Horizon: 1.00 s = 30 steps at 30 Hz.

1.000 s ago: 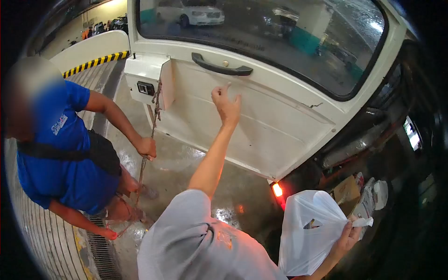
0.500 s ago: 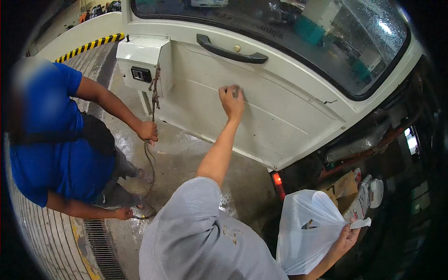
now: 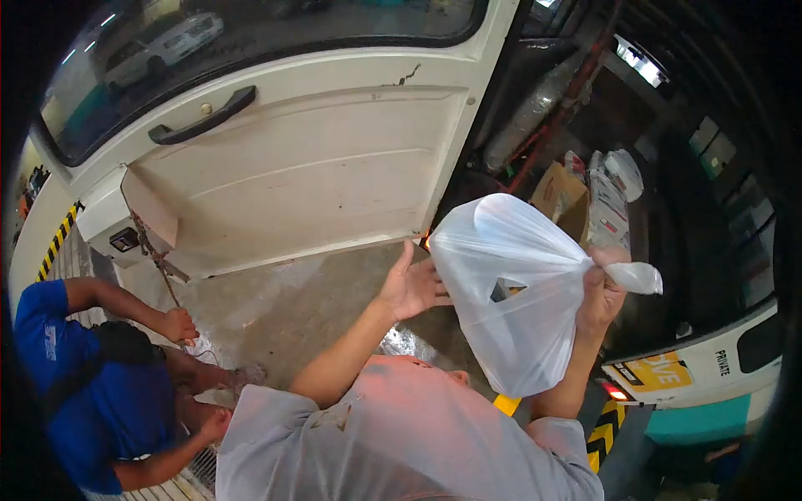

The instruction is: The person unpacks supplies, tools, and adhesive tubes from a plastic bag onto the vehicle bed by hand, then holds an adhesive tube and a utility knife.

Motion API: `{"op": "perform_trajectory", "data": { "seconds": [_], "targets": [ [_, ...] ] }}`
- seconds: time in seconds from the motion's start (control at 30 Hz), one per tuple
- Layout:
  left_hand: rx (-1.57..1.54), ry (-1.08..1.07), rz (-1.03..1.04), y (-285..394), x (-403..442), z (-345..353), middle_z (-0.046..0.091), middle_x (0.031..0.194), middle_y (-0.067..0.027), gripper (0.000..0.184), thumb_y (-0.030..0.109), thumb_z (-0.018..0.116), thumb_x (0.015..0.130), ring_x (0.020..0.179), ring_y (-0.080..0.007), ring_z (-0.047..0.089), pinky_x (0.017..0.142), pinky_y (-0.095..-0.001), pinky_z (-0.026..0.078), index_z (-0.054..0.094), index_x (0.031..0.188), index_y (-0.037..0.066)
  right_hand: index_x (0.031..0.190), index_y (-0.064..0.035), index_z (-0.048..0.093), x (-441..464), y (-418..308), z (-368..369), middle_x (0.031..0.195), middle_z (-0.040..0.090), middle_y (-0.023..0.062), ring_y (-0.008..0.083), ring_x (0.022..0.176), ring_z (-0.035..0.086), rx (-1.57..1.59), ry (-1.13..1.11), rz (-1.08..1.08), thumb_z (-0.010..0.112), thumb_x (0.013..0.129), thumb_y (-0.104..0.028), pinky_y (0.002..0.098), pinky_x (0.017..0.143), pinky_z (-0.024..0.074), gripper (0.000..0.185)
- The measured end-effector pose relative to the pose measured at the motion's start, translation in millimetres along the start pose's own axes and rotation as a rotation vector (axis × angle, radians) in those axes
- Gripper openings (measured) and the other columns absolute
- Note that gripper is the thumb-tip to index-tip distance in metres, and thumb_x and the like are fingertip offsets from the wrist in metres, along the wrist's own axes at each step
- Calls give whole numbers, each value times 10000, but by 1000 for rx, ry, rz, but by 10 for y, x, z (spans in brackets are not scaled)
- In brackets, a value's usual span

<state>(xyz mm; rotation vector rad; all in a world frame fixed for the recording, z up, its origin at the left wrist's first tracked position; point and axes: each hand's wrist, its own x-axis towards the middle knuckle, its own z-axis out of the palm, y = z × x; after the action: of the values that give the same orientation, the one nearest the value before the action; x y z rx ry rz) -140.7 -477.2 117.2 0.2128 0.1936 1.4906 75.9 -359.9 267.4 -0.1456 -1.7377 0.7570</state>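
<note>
A full white plastic bag (image 3: 518,334) hangs in front of my chest, with a small dark gap in its side. My right hand (image 3: 603,292) is closed round its gathered neck, and the twisted end sticks out past my fingers. Palm up, with fingers spread, my left hand (image 3: 411,285) is at the bag's left side. Its fingertips are at the bag's edge; whether they touch it I cannot tell. Beyond stands the vehicle's white open door (image 3: 309,175) with a black handle (image 3: 203,117).
At the left, a person in a blue shirt (image 3: 75,367) holds a thin cord. A white box (image 3: 125,221) with a rope stands beside the door. Inside the dark vehicle are a cardboard box (image 3: 558,196) and white packages (image 3: 608,209). Another vehicle panel (image 3: 710,359) is at the right.
My left hand has come away from the door panel, opened, and moved over beside the bag. The bag has risen in my right hand. My view has turned to the right.
</note>
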Motion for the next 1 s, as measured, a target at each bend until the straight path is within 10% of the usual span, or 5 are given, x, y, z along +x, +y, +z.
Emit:
{"op": "perform_trajectory", "data": {
  "seconds": [0.23,0.6,0.8,1.0],
  "targets": [
    [244,40,196,88,-162,228,463,1312,-121,632,471,511,870,1211,-248,438,1035,-414,323,393,1322,45,995,-1,604,368,-192,-210,987,625,102,167,926,571,-250,-375,-83,565,815,25,258,806,420,186],
    [694,-145,561,-192,-212,953,149,1479,-128,882,305,621,846,1356,-228,180,1089,-355,165,41,1431,-12,1056,-25,571,727,120,71,1006,579,38,119,910,532,-76,227,128,526,919,-131,263,844,398,179],
    [624,-132,587,-309,-333,1280,145,1478,-139,793,220,604,866,1357,-246,178,1097,-352,126,99,1421,-34,1105,-36,532,1006,-8,94,885,549,26,88,811,536,216,354,144,510,935,-189,230,731,444,230],
    [957,-179,697,-367,-308,1420,192,1442,-163,659,101,627,832,1313,-264,282,1037,-373,303,287,1386,-4,1160,-63,534,1224,77,24,792,539,4,72,686,528,298,504,239,526,930,-241,213,604,445,291]
  ]
}}
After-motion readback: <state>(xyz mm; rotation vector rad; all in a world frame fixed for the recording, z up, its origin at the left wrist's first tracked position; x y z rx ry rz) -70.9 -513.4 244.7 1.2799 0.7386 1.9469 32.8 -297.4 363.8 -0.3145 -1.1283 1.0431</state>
